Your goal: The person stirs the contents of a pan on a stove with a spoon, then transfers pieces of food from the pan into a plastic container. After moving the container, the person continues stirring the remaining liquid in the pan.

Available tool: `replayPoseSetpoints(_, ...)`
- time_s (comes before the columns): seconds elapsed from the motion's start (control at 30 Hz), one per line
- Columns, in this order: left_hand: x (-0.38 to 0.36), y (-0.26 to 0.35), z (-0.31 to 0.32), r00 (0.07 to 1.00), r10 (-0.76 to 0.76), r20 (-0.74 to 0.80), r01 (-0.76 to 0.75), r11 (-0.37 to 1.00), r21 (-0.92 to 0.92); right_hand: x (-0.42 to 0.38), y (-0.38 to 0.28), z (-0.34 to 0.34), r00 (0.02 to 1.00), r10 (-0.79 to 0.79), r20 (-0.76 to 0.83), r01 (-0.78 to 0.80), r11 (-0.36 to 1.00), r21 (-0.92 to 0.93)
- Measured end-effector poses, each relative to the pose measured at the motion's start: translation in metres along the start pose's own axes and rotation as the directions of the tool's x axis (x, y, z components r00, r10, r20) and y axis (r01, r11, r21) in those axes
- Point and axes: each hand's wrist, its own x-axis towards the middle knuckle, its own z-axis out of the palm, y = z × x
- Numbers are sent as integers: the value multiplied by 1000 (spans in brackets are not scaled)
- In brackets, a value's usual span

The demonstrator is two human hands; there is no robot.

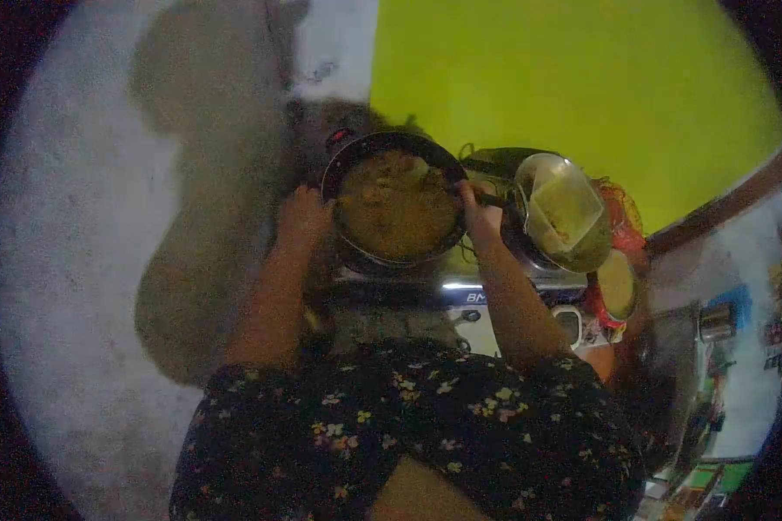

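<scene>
A dark, round wok sits at the gas stove, tilted so that its inside faces me. Brownish stew with paler lumps fills much of it. My left hand is closed at the wok's left edge, its grip partly hidden in shadow. On the opposite side, my right hand is closed at the right edge, fingers at the rim. Just beyond that hand, a dark handle points toward a second pan.
To the right stands a pan with a translucent square container in it. A round pale-topped tub and red packaging lie further right. The stove's front panel runs below the wok; a green wall rises behind.
</scene>
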Motion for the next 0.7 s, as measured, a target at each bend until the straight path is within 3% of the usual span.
replayPoseSetpoints(0.1,-14,20,-38,996,-38,86,36,999,24,2,-11,-11,988,111,111,-138,952,273)
replayPoseSetpoints(0.17,-11,15,-31,995,-50,82,47,998,28,7,15,-6,981,192,24,-192,951,243)
replayPoseSetpoints(0.27,-11,11,-25,998,-48,33,48,999,-4,4,3,-14,930,367,39,-360,879,314)
replayPoseSetpoints(0.33,-12,12,-27,998,-53,25,53,998,-17,5,24,-12,970,226,95,-236,755,611)
replayPoseSetpoints(0.4,-10,17,-34,996,-68,55,69,998,-8,1,17,-17,947,289,137,-310,722,619)
replayPoseSetpoints(0.43,-10,17,-34,995,-64,75,64,998,-7,-2,7,-20,935,318,158,-344,704,622)
replayPoseSetpoints(0.53,-10,14,-32,995,-45,87,46,999,-13,-12,-21,-20,970,244,-25,-230,941,247)
replayPoseSetpoints(0.63,-13,11,-23,999,-34,28,34,999,-14,8,5,8,994,104,40,-110,964,242)
replayPoseSetpoints(0.7,-14,17,-29,998,-48,38,47,999,13,2,-26,5,992,96,83,-103,992,74)
